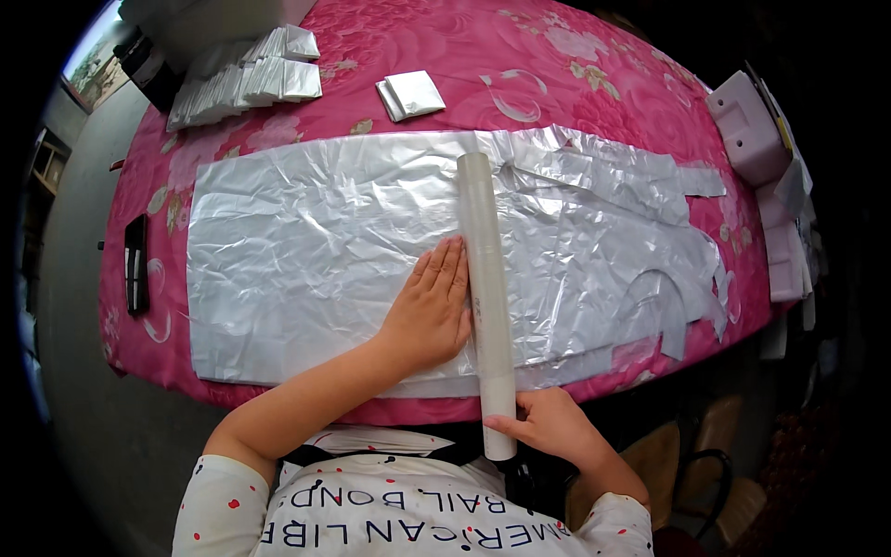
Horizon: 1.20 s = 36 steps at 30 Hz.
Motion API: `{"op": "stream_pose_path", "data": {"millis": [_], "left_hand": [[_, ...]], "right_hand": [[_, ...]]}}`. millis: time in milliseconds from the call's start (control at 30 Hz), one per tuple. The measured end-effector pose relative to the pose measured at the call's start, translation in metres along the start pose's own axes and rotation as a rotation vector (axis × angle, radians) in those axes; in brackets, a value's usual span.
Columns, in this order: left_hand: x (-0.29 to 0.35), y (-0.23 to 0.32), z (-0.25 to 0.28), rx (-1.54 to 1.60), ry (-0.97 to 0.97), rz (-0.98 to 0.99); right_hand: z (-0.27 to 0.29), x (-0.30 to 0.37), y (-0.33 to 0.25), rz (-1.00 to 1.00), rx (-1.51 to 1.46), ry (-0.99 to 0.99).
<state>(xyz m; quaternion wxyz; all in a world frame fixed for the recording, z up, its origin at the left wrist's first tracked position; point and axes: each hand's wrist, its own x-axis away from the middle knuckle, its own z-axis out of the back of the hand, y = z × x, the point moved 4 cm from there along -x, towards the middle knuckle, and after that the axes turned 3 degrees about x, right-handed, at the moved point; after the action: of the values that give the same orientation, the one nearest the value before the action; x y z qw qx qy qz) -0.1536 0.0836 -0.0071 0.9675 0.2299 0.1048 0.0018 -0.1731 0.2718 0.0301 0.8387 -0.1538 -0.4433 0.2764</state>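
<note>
A thin, shiny whitish plastic apron (306,251) lies spread across the table, wrinkled, with a loop and strap-like cut pieces at its right end. A long pale plastic pipe (487,278) rests across its middle, running from the far edge to past the near table edge. My left hand (429,302) lies flat on the plastic, fingers stretched and together, right against the pipe's left side. At the pipe's near end, my right hand (543,422) grips it with the thumb on top; its other fingers are mostly hidden.
A pink flowered cloth (520,46) covers the table. At the back left stand rows of folded plastic packets (255,79), with a small folded stack (410,96) beside them. A black phone-like object (136,265) lies left. White foam boxes (747,130) stand at the right edge.
</note>
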Motion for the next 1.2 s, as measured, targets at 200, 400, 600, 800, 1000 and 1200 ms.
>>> {"op": "stream_pose_path", "data": {"millis": [200,400,600,800,1000,1200], "left_hand": [[0.001,0.000,-0.002,-0.091,-0.015,0.001],[-0.002,0.001,0.001,-0.053,-0.019,0.003],[0.000,0.001,-0.001,-0.073,-0.016,0.002],[0.000,0.004,-0.001,-0.075,-0.019,-0.011],[0.001,0.005,0.005,0.001,-0.021,-0.042],[0.000,-0.008,-0.023,-0.205,-0.003,-0.077]], "right_hand": [[0.062,-0.063,-0.042,0.163,0.058,0.153],[0.106,-0.170,-0.062,0.166,-0.449,0.247],[0.128,-0.225,-0.054,0.442,-1.765,0.231],[0.235,-0.160,0.004,1.006,-1.851,0.528],[0.145,-0.094,-0.158,1.048,-1.048,0.455],[-0.060,-0.138,-0.260,1.134,-0.259,0.216]]}}
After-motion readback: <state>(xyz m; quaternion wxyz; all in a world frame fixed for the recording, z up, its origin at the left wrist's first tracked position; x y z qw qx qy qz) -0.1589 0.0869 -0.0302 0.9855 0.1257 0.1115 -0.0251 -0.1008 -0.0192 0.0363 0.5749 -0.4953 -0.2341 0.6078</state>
